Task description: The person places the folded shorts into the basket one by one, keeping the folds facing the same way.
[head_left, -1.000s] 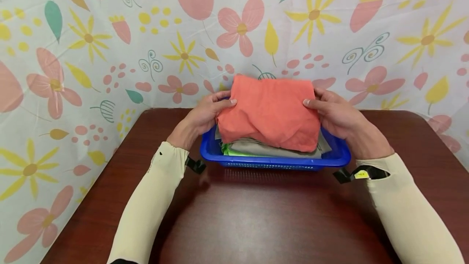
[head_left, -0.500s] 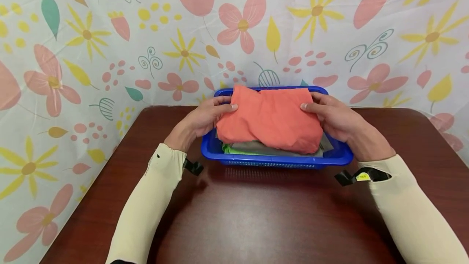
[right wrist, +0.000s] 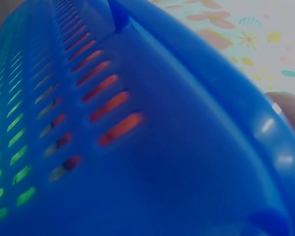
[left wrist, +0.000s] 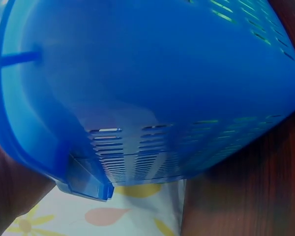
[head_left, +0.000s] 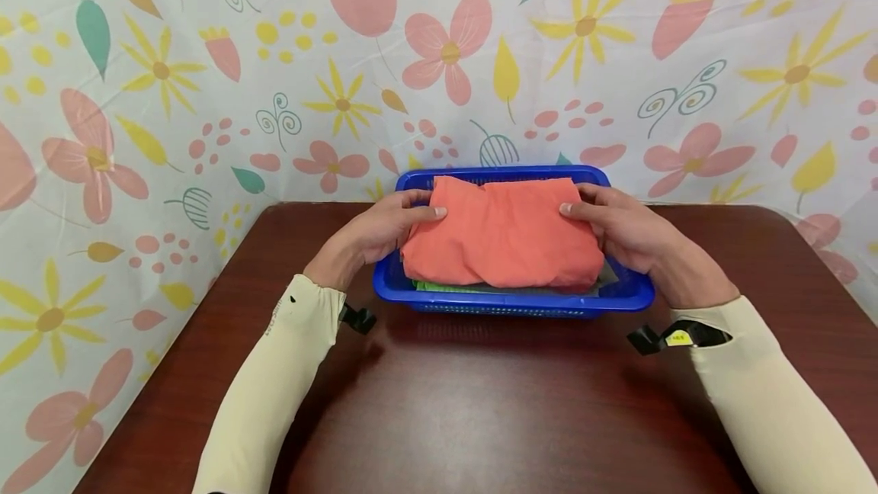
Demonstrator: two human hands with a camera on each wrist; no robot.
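Note:
A folded coral-orange cloth (head_left: 504, 238), perhaps a garment, lies over other folded cloths in a blue plastic basket (head_left: 507, 301). At its left far corner my left hand (head_left: 377, 227) pinches it, thumb on top and fingers behind. My right hand (head_left: 627, 231) holds the opposite corner in the same way. Below it peek a bright green cloth (head_left: 439, 287) and a bit of grey cloth (head_left: 607, 276). Basket walls fill both wrist views; orange, grey and green show through the slots in the right wrist view. Only a small part of each hand appears there.
The basket stands near the back edge of a dark reddish-brown table (head_left: 494, 402). Right behind the table hangs a white curtain (head_left: 384, 128) printed with flowers and leaves. Each wrist carries a black camera mount (head_left: 358, 319) beneath a cream sleeve (head_left: 264, 380).
Both hands have lowered the orange cloth into the basket. Its far edge has dropped, so the basket's back rim now shows, and it covers most of the grey cloth at the front.

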